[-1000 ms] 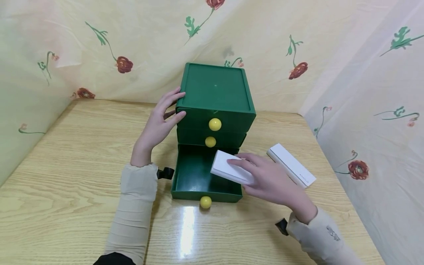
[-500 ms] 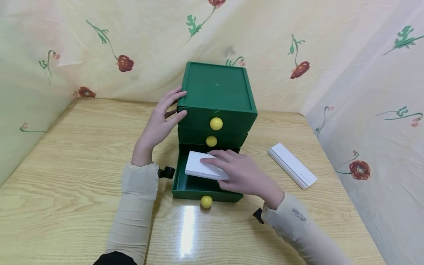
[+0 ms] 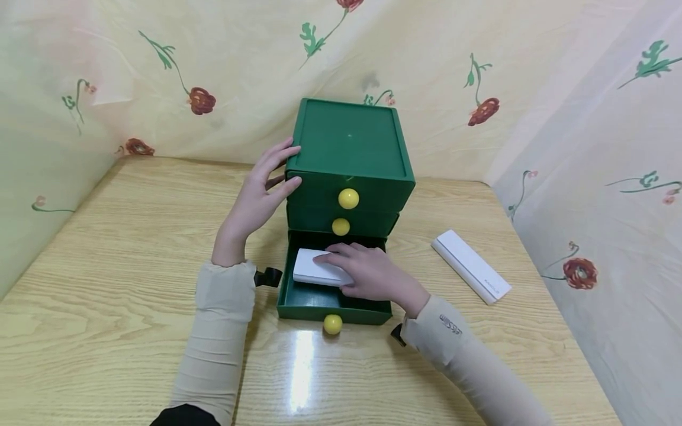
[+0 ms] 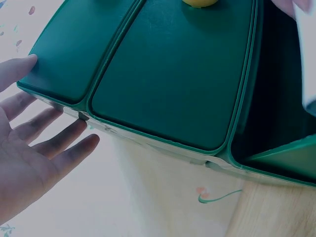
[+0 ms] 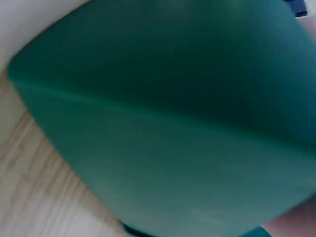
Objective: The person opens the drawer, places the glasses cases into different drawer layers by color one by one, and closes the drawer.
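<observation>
My right hand [image 3: 370,273] pinches a white power bank [image 3: 314,266] inside the pulled-out bottom drawer [image 3: 306,312] of a green cabinet [image 3: 351,139]. The power bank lies crosswise, its right end covered by the fingers; part of it shows as a white block [image 4: 309,54] at the edge of the left wrist view. On the cabinet's upper left corner rests my left hand [image 3: 258,192], thumb at the front and the other fingers spread along the side. In the right wrist view the drawer's green outer wall [image 5: 163,168] fills most of the picture.
A second white power bank [image 3: 471,266] with lettering lies on the wooden table [image 3: 133,284], right of the cabinet. The upper two drawers are pushed in, with yellow knobs [image 3: 348,199]. A flowered cloth [image 3: 245,71] hangs behind and along the sides.
My right hand has carried the power bank leftward and down into the open drawer. The left hand stays on the cabinet corner.
</observation>
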Demonstrator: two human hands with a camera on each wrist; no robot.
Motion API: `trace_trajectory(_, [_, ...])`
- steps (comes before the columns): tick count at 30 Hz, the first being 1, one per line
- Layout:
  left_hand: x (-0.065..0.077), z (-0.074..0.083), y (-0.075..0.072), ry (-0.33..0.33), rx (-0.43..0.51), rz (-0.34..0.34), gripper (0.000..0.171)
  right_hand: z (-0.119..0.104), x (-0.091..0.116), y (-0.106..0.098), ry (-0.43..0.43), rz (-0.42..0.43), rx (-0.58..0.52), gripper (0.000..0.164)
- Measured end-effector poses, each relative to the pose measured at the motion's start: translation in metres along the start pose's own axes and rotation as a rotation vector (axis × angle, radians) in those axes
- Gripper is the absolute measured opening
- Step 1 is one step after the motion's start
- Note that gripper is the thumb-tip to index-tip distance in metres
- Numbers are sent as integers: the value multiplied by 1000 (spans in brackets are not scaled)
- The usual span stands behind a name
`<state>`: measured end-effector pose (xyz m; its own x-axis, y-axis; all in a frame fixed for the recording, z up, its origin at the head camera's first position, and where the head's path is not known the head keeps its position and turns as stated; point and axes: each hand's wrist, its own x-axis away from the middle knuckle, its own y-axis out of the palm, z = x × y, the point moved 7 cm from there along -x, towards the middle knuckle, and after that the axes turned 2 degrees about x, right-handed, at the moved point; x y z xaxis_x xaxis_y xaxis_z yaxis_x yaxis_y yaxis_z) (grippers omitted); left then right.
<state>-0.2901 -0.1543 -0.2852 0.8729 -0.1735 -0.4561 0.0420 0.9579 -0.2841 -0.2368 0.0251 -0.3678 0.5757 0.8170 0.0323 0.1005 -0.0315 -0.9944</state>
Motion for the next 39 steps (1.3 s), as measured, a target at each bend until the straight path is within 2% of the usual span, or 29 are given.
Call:
trace_trajectory(8, [0, -1, 1, -2, 8, -2, 48, 11, -6, 13, 41, -37, 4, 58])
trace_trajectory(11, [0, -1, 1, -4, 5, -2, 48, 16, -9, 16, 45, 3, 47, 59])
trace_trajectory(19, [-1, 1, 2, 4, 5, -6, 48, 24, -11, 12, 104, 195, 268, 55])
trace_trajectory(24, [-2, 1, 3, 12, 5, -9, 48, 27, -13, 11, 167, 214, 355, 56])
trace_trajectory(30, [-3, 1, 3, 12, 4, -10, 48, 33, -13, 14, 229, 187, 337, 60])
trace_trajectory(39, [-1, 0, 0, -5, -1, -8, 48, 37, -8, 14, 233, 126, 232, 57])
